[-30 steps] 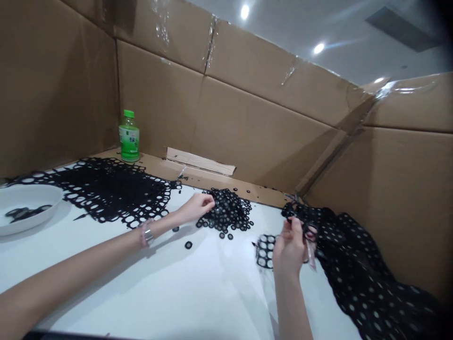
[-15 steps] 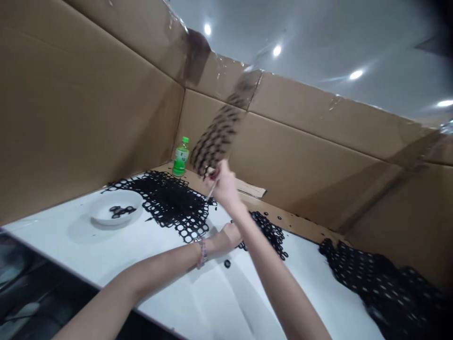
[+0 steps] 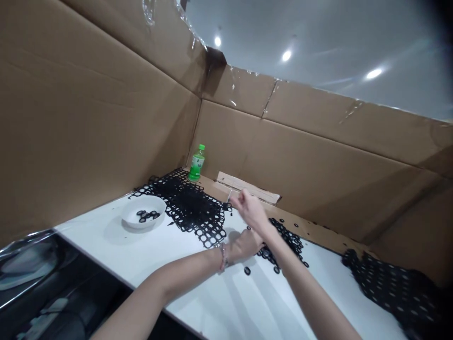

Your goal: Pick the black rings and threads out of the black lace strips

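Observation:
My right hand (image 3: 249,210) is closed above the table, wrist crossing over my left. A thin pale stick-like tool (image 3: 229,195) juts out from its fingers; its exact kind is unclear. Below it, my left hand (image 3: 244,244) looks curled, its fingertips hidden behind the right wrist. Beside both hands lies a heap of small black rings (image 3: 288,238), partly covered by the right forearm. A loose black ring (image 3: 247,271) rests in front of the left hand. Black mesh scrap (image 3: 193,205), full of round holes, is piled to the left.
A white bowl (image 3: 129,219) holding several black rings stands on the white table (image 3: 95,236). Behind the scrap is a green-capped bottle (image 3: 196,164). A perforated black sheet (image 3: 392,288) lies at right. Cardboard walls (image 3: 311,165) enclose the table's back and left.
The black mesh that my right hand was swinging upward is gone from it. That hand has come lower, and the view has shifted slightly left.

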`<state>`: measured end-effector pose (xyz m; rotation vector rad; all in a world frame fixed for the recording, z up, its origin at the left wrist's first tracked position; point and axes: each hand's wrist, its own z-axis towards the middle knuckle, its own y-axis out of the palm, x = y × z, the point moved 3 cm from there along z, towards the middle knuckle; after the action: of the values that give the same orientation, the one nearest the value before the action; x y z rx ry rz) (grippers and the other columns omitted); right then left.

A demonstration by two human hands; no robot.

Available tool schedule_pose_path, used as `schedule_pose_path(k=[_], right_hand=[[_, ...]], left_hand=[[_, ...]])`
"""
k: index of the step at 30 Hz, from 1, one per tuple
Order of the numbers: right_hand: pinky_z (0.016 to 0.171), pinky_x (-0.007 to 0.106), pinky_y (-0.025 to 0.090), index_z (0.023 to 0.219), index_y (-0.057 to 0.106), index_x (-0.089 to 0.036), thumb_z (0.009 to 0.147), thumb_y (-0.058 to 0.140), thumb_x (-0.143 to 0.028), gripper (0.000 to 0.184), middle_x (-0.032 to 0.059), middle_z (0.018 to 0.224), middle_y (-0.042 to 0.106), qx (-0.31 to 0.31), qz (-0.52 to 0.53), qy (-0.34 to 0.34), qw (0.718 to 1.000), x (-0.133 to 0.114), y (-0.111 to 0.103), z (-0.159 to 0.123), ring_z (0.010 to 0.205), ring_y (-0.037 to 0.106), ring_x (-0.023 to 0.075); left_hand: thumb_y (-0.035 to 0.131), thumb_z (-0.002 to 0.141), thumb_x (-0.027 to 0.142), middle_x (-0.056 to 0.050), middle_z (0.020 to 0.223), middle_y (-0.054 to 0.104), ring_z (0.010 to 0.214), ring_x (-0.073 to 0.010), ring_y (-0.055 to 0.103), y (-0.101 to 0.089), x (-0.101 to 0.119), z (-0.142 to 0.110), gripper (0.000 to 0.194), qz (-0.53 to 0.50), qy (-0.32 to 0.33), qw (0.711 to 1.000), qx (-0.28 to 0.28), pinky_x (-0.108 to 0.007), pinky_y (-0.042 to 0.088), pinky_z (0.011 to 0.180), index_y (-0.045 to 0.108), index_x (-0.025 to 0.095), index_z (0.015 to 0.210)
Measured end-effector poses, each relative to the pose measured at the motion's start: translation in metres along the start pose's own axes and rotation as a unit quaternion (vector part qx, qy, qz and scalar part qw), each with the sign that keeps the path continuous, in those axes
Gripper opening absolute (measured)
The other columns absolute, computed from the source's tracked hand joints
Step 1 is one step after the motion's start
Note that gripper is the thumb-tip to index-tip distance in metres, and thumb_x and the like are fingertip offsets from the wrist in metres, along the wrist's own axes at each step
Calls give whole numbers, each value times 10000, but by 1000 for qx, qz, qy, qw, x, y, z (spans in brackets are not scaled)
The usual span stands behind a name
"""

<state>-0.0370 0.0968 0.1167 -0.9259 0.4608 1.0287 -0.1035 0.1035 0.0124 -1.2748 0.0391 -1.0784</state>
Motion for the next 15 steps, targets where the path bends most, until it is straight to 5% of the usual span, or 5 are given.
schedule_pose_path(k=[2,5,9,12,15], right_hand=[[611,267,383,715,532,-206,838,430,-404,256,7,624,640,33,-104,-9,994,-13,-66,-8,586,552,152],[739,344,420,1076,492,-243,898,244,-409,347,64,968,660,90,-214,-12,973,-21,-186,-33,761,623,190],[802,362,420,1109,470,-198,849,351,-286,298,114,1114,581,158,-441,54,882,-4,-333,-100,890,595,220],[764,295,431,1017,520,-164,836,290,-177,293,103,961,630,93,-520,226,818,30,-400,-166,824,588,180],[719,283,433,848,600,-160,781,420,-202,196,93,844,656,61,-530,322,782,54,-429,-226,775,590,190]], left_hand=[[473,872,294,-76,1132,534,952,-174,549,0,-3,2,251,38,-7,999,-20,-358,477,807,529,188,1093],[464,870,292,-78,1043,579,920,-181,570,18,11,16,198,81,12,995,-58,-316,461,798,576,182,990],[398,876,271,-89,907,615,828,-198,600,53,36,38,228,122,67,985,-103,-301,444,753,590,162,821],[351,877,287,-97,922,605,797,-211,599,65,38,50,258,140,87,980,-108,-316,440,719,571,161,829],[297,881,342,-85,899,586,789,-217,583,62,36,55,319,165,117,974,-104,-311,432,704,557,167,822]])
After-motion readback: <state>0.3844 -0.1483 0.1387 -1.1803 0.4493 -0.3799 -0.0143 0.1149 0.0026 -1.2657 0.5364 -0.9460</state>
